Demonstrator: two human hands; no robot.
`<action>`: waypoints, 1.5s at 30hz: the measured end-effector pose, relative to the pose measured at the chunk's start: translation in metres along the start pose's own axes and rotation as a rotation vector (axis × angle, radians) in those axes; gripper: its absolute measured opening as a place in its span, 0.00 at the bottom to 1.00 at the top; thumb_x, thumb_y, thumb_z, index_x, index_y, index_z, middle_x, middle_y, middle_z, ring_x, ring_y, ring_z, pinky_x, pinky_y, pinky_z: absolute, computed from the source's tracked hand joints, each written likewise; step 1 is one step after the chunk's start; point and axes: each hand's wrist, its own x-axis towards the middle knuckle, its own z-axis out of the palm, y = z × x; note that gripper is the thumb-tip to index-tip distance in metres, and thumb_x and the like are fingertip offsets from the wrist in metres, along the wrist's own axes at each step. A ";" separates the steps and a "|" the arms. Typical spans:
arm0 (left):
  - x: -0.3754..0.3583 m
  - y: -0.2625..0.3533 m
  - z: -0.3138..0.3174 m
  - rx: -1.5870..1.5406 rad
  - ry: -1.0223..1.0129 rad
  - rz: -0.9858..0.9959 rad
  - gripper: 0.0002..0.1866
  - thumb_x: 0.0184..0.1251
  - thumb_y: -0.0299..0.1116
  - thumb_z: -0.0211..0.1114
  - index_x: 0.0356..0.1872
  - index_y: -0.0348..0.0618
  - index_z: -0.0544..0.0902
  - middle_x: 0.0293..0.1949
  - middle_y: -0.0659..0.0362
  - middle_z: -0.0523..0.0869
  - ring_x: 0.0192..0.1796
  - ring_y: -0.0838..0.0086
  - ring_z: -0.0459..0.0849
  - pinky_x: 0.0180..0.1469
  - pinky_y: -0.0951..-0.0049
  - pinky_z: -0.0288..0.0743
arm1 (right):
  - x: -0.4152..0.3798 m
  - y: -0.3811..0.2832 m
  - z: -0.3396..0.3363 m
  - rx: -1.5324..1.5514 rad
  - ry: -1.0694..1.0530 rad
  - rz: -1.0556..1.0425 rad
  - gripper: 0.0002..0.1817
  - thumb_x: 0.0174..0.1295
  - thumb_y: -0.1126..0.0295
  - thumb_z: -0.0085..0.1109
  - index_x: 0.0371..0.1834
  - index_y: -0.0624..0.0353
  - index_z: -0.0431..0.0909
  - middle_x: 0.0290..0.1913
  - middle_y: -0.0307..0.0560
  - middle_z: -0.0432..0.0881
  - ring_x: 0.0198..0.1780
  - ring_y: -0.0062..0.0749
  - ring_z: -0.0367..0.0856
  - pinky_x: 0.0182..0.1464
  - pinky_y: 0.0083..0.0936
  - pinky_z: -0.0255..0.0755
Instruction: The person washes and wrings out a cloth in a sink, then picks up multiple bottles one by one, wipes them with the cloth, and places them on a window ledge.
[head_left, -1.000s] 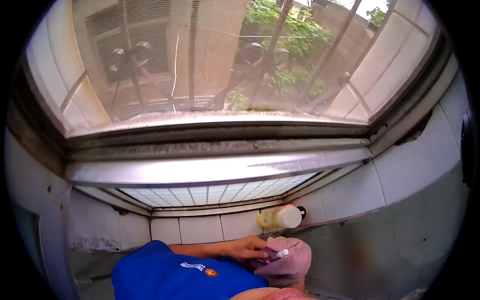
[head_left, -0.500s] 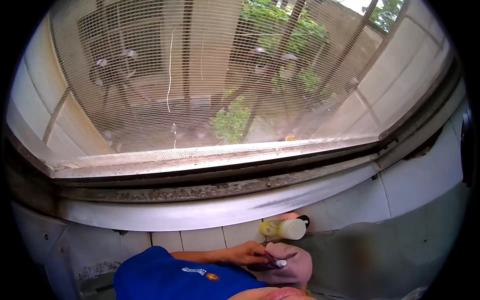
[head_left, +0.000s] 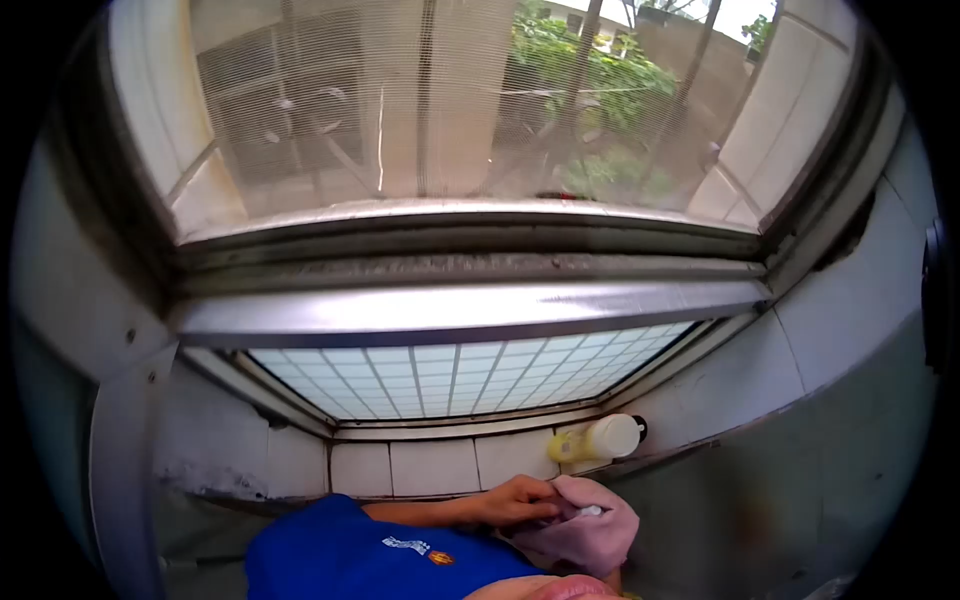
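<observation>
My left hand [head_left: 525,500] comes in from the left with its fingers closed at the upper edge of a pink cloth [head_left: 600,530]. Just right of its fingertips, a small white tip [head_left: 590,511] pokes out against the cloth; what it belongs to is hidden. The cloth bulges over my right hand, whose fingers are covered; a bit of that arm [head_left: 614,580] shows below. Behind the cloth, on the tiled ledge, lies a yellow bottle [head_left: 575,446] with a large white cap [head_left: 613,437].
A metal-framed window [head_left: 470,308] with mesh stands ahead, above a pale gridded glass pane [head_left: 460,375]. White tiles [head_left: 430,467] line the ledge. At the right is a grey-green surface [head_left: 770,480]. My blue shirt [head_left: 350,560] fills the lower left.
The view has shifted, bringing the gridded pane below the window frame into sight. The purple part below the white tip no longer shows clearly. My left hand stays at the cloth.
</observation>
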 end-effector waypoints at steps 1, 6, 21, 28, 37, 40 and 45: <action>-0.001 -0.004 0.007 0.042 0.011 0.025 0.11 0.73 0.31 0.59 0.45 0.33 0.83 0.39 0.58 0.85 0.43 0.79 0.79 0.46 0.75 0.73 | -0.005 0.002 -0.001 0.005 0.002 -0.023 0.23 0.25 0.81 0.78 0.30 0.68 0.79 0.31 0.40 0.78 0.35 0.20 0.77 0.37 0.19 0.72; -0.017 -0.016 0.048 0.255 0.137 0.122 0.10 0.74 0.30 0.58 0.45 0.33 0.82 0.35 0.59 0.83 0.40 0.79 0.77 0.43 0.75 0.72 | -0.056 0.049 -0.033 -0.331 -0.014 -0.170 0.20 0.32 0.73 0.77 0.32 0.61 0.82 0.31 0.41 0.82 0.35 0.27 0.81 0.43 0.23 0.76; -0.008 -0.074 0.256 0.395 0.693 0.287 0.10 0.75 0.30 0.57 0.47 0.34 0.80 0.38 0.64 0.82 0.40 0.83 0.76 0.45 0.81 0.72 | -0.203 0.044 -0.088 -0.598 0.594 -0.252 0.29 0.68 0.69 0.46 0.69 0.74 0.58 0.66 0.69 0.67 0.70 0.57 0.64 0.70 0.36 0.61; -0.014 -0.073 0.310 0.408 0.621 0.373 0.07 0.74 0.29 0.57 0.46 0.37 0.78 0.40 0.64 0.79 0.44 0.83 0.74 0.50 0.80 0.70 | -0.219 0.037 -0.117 -0.491 0.550 -0.758 0.08 0.54 0.70 0.60 0.29 0.57 0.70 0.28 0.47 0.74 0.28 0.48 0.76 0.30 0.38 0.71; -0.042 -0.108 0.305 0.398 0.583 0.123 0.30 0.74 0.47 0.55 0.68 0.38 0.62 0.63 0.57 0.71 0.61 0.75 0.71 0.64 0.74 0.64 | -0.223 0.016 -0.092 -0.608 0.617 -0.488 0.09 0.62 0.71 0.48 0.26 0.61 0.71 0.26 0.51 0.74 0.27 0.44 0.75 0.31 0.35 0.70; -0.062 -0.108 0.281 0.115 0.711 0.033 0.33 0.76 0.55 0.49 0.69 0.38 0.64 0.63 0.57 0.74 0.65 0.70 0.70 0.67 0.68 0.64 | -0.219 0.013 -0.072 -0.172 0.591 -0.331 0.11 0.68 0.69 0.47 0.43 0.61 0.78 0.35 0.53 0.80 0.36 0.41 0.80 0.44 0.33 0.74; -0.080 -0.064 0.291 -0.134 0.725 0.263 0.30 0.78 0.52 0.46 0.70 0.39 0.64 0.66 0.58 0.71 0.67 0.70 0.69 0.69 0.67 0.62 | -0.261 -0.005 -0.043 -0.347 0.405 -0.278 0.22 0.65 0.70 0.47 0.61 0.65 0.64 0.58 0.61 0.69 0.60 0.51 0.69 0.63 0.37 0.63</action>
